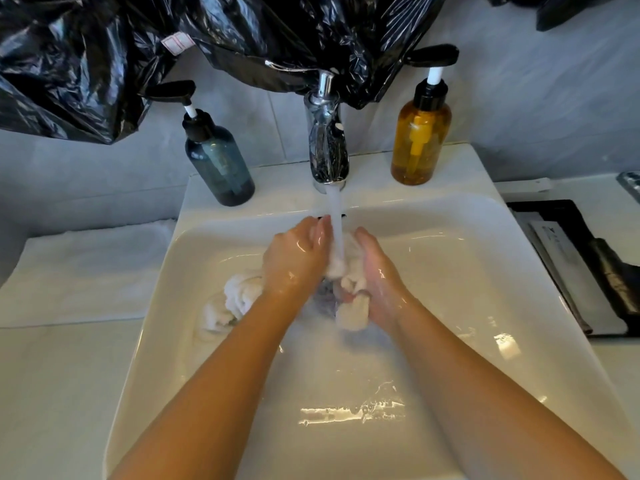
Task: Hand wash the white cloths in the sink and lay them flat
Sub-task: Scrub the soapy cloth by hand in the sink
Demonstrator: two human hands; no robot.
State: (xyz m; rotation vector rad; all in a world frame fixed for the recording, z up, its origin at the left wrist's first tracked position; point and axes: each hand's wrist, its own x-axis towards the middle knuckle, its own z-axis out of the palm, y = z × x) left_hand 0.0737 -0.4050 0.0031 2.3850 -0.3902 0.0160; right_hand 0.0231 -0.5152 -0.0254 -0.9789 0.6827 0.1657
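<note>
White sink [450, 258]: both hands over drain, under running water [337, 233] from tap [327, 147]. Left hand [294, 258]: fingers nearly straight, presses wet white cloth [350, 311] from its side. Right hand [379, 282]: fingers curled round same cloth, holds it. Second white cloth [235, 299] lies bunched in basin, just beside left wrist.

No legible text; print on the red-bordered tag [175, 44] and on the paper [561, 258] in the tray [547, 205] too blurred.
</note>
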